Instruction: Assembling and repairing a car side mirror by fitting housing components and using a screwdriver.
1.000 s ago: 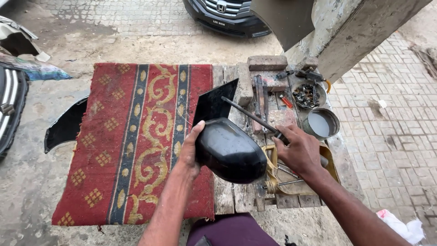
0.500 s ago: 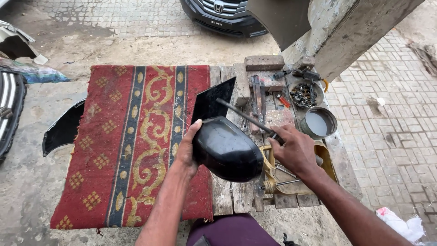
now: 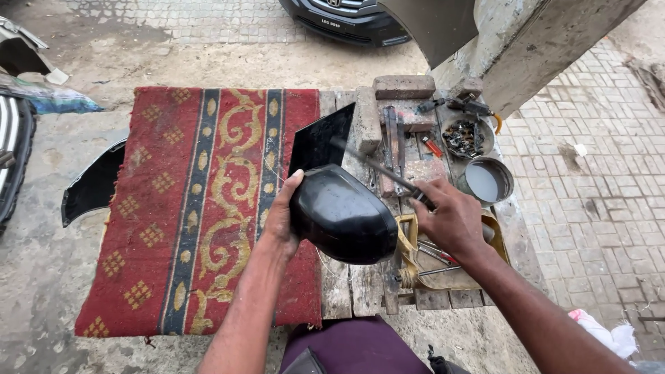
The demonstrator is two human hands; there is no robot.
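Note:
My left hand grips the left side of a glossy black car side-mirror housing and holds it above the edge of a wooden bench. My right hand is closed on the handle of a long thin metal tool, a screwdriver by its look. The shaft points up and left across the top of the housing, near a dark flat triangular panel behind it.
A red patterned rug covers the bench's left part. On the right lie bricks, hand tools, a bowl of small parts, a round tin and a yellow tray. A black car stands beyond.
The mirror housing has shifted slightly up and left with my left hand. The tool's shaft has swung a little further over the housing.

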